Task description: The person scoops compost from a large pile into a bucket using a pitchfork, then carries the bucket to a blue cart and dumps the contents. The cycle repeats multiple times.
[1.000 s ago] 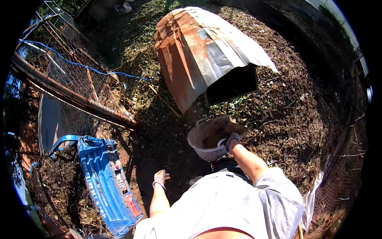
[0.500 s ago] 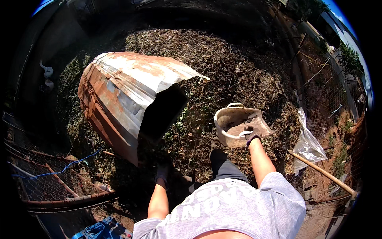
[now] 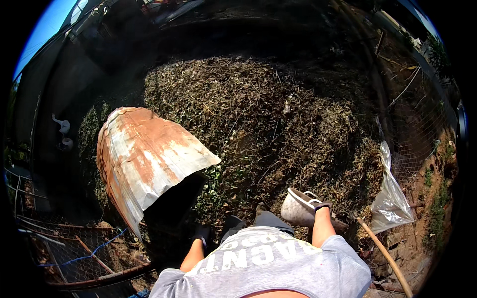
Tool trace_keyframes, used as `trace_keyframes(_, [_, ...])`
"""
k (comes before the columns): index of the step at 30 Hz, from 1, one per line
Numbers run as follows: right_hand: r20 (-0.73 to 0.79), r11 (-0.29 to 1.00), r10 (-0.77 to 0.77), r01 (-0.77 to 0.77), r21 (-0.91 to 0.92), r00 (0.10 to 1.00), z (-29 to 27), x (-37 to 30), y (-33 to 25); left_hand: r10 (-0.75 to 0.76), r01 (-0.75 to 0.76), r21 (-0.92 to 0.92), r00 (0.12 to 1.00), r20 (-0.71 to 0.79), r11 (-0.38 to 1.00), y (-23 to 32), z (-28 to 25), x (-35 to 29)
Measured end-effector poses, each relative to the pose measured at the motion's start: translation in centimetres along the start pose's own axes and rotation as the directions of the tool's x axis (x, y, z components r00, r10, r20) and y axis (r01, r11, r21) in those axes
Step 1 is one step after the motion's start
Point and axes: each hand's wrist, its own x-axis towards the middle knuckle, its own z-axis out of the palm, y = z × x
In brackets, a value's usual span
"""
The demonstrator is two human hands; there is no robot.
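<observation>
In my right hand (image 3: 323, 204), gloved and closed round a handle, hangs an off-white plastic tub (image 3: 294, 209). The tub is tilted on its side beside my right leg, its inside mostly hidden from view. My left hand (image 3: 200, 234), also gloved, is down in the shade by my left leg, near the lower edge of a rusty corrugated metal sheet (image 3: 149, 154). Shadow hides its fingers, so what it holds, if anything, does not show. The bent sheet leans over the left side of a heap of dry leaves and twigs (image 3: 238, 114).
A wooden pole (image 3: 382, 251) slants at the lower right beside a clear plastic sheet (image 3: 391, 203). Wire mesh (image 3: 412, 149) runs along the right. At lower left are a rusty bar (image 3: 109, 279) and a blue cord (image 3: 84, 257). A white bird (image 3: 62, 124) stands far left.
The tub has turned from showing its open inside to lying tilted, drawn closer to my body. My view has shifted; the metal sheet now appears lower, with its opening narrower.
</observation>
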Motion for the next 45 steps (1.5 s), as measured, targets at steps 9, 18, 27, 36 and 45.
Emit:
trace_keyframes(9, [0.071, 0.931, 0.158, -0.172, 0.322, 0.985, -9.0, 6.2, 5.2, -0.134, 0.088, -0.665, 0.991, -0.018, 0.742, 8.6, -17.5, 26.3])
trace_keyframes(18, [0.202, 0.863, 0.230, -0.295, 0.409, 0.952, -24.7, 12.7, 13.8, -0.130, 0.123, -0.742, 0.990, 0.049, 0.659, 12.9, -28.4, 50.5])
trace_keyframes(27, [0.190, 0.647, 0.378, -0.406, 0.646, 0.906, -32.4, 14.7, 21.4, 0.077, -0.099, -0.588, 0.995, -0.063, 0.803, 31.0, -55.0, 62.9])
trace_keyframes(36, [0.258, 0.554, 0.361, -0.428, 0.714, 0.896, -42.0, 33.6, 28.0, -0.126, -0.038, -0.649, 0.971, -0.204, 0.760, 38.2, -61.6, 74.1])
trace_keyframes(45, [0.473, -0.923, 0.142, -0.056, 0.381, 0.869, -61.2, 58.4, 31.5, -0.259, 0.157, -0.788, 0.966, -0.003, 0.596, 42.9, -64.8, 85.6])
